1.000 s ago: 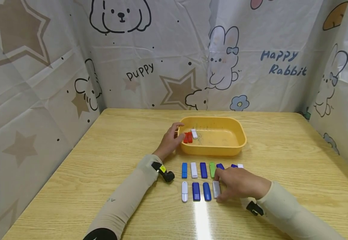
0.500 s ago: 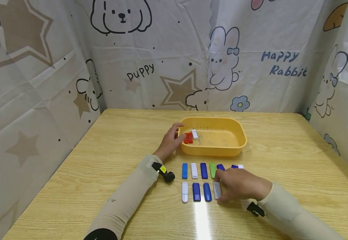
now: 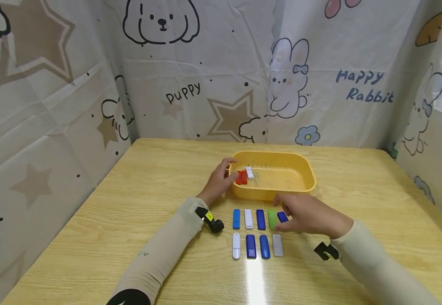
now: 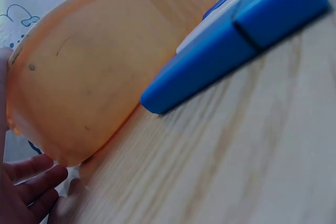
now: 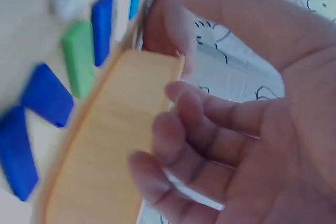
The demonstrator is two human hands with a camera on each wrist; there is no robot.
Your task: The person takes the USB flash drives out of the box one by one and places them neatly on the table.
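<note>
My left hand [image 3: 218, 181] holds the left end of a yellow plastic basin [image 3: 257, 194], thumb over the near corner and fingers round the outside. Inside the basin, two red USB sticks [image 3: 244, 177] and a white one [image 3: 249, 172] lie at the left. Over the right part of the back row of USB sticks hovers my right hand [image 3: 310, 214], thumb and fingertips apart, holding nothing. Beside its thumb are a green stick [image 3: 272, 219] and a slanted dark blue stick [image 3: 282, 217]. A silver-grey stick [image 3: 277, 245] ends the front row.
Left of the green stick, a light blue [image 3: 236, 219], a white [image 3: 248, 219] and a dark blue stick [image 3: 261, 219] stand in line. In front lie another white stick [image 3: 236, 246] and two blue ones [image 3: 251, 246]. A printed cloth [image 3: 221, 72] hangs behind the wooden table [image 3: 160, 169].
My right hand has left the silver-grey stick, now lying slightly straighter, and moved up towards the basin, over the back row. My left hand stays on the basin. The head view has shifted slightly.
</note>
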